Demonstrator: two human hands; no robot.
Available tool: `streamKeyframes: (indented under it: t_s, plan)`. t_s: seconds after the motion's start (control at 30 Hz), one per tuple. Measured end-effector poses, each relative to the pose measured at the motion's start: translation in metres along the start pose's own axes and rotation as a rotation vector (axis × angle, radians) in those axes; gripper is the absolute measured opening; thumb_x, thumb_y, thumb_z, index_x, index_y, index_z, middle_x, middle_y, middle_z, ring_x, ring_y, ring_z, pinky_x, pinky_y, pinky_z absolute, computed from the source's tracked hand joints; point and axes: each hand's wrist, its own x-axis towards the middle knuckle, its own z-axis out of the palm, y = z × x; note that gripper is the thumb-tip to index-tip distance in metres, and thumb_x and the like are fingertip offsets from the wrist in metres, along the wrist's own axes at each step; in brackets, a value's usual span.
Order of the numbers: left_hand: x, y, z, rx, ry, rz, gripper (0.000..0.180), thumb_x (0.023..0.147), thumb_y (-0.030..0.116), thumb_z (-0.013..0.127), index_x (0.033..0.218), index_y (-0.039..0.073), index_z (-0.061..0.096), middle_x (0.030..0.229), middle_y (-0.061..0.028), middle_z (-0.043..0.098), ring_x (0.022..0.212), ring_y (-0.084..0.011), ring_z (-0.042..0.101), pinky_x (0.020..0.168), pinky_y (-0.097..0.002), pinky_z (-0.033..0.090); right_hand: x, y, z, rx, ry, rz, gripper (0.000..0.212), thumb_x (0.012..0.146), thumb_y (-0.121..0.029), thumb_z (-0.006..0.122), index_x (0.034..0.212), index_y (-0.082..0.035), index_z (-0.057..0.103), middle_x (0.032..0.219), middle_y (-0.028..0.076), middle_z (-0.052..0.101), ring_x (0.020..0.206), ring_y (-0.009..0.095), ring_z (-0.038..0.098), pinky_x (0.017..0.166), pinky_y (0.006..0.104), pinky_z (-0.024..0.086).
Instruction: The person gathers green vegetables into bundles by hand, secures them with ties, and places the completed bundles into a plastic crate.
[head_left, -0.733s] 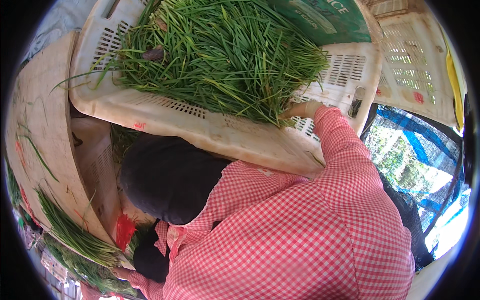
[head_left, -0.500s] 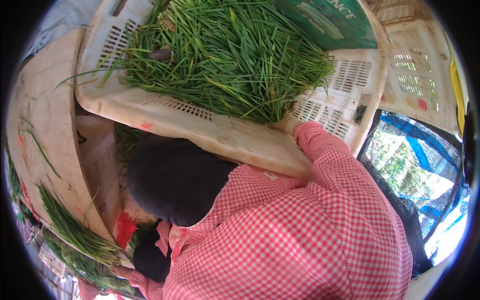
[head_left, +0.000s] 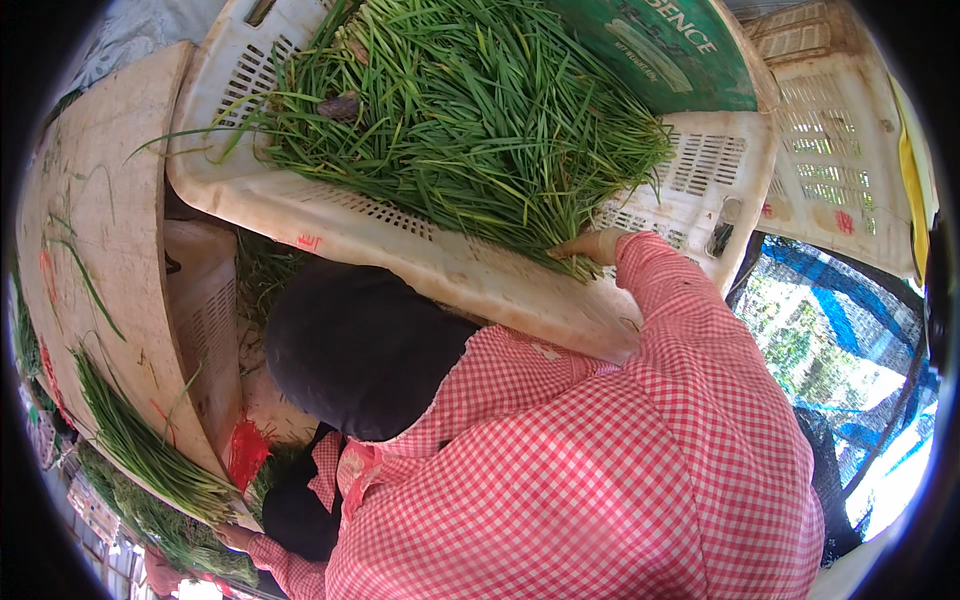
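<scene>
A large heap of green garlic chives (head_left: 470, 130) fills a white plastic crate (head_left: 700, 155) tilted in front of me. My right hand (head_left: 592, 246) is inside the crate near its right corner, fingers closed around the stalk ends of some chives. At the lower left, a smaller bunch of chives (head_left: 150, 440) lies along the edge of a pale board (head_left: 110, 230). My left hand (head_left: 238, 538) is beside the cut ends of that bunch, at the board's edge. Its fingers look stretched out, though they are small in view and partly hidden.
A dark brown scrap (head_left: 340, 106) lies on the heap. The crate carries a green panel (head_left: 670, 60) at its back right. Another white crate (head_left: 835, 150) stands at the right, above blue-and-black netting (head_left: 840, 300). Red strands (head_left: 247, 455) lie beside the board, near my dark-clothed knee (head_left: 360, 350).
My right hand has come up slightly and shows more fully, with stalk ends now sticking out below its fingers. The view has shifted a little; my left hand stays by the smaller bunch.
</scene>
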Motion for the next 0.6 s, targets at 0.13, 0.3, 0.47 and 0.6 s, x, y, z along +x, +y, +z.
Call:
streamKeyframes:
  t_s: [0.13,0.3,0.47,0.6]
  plan:
    - [0.019,-0.014,0.003,0.121,-0.004,0.127,0.053,0.09,0.037,0.042,0.117,-0.008,0.049,0.114,-0.0215,0.054,0.099,-0.0293,0.054,0.085,-0.0364,0.042,0.064,0.056,0.001,-0.094,-0.008,-0.088,0.093,0.064,-0.065,0.063,0.133,-0.007,0.038,0.138,0.017,0.034,0.128,0.03,0.031,0.103,0.0367,0.027]
    - [-0.001,0.006,0.005,0.064,0.061,0.115,0.053,0.09,0.038,0.043,0.116,-0.008,0.051,0.112,-0.0206,0.056,0.098,-0.0287,0.055,0.085,-0.0362,0.042,0.028,0.02,0.022,0.152,0.006,-0.132,0.086,0.065,-0.057,0.068,0.128,-0.005,0.044,0.134,0.019,0.038,0.123,0.029,0.038,0.099,0.0362,0.034]
    - [-0.025,0.037,0.01,-0.016,0.086,0.094,0.049,0.091,0.037,0.044,0.113,-0.006,0.053,0.109,-0.0186,0.058,0.097,-0.0271,0.055,0.085,-0.0355,0.042,-0.023,-0.011,0.022,-0.076,0.218,-0.055,0.085,0.062,-0.056,0.069,0.126,-0.004,0.047,0.125,0.021,0.048,0.116,0.031,0.045,0.094,0.0358,0.038]
    - [-0.03,0.046,0.009,-0.08,0.087,0.237,0.043,0.091,0.033,0.046,0.109,-0.004,0.056,0.107,-0.0158,0.059,0.097,-0.0249,0.056,0.086,-0.0339,0.042,0.049,0.025,0.03,-0.23,0.343,-0.22,0.082,0.062,-0.058,0.066,0.12,-0.002,0.052,0.117,0.02,0.054,0.109,0.032,0.052,0.091,0.037,0.04]
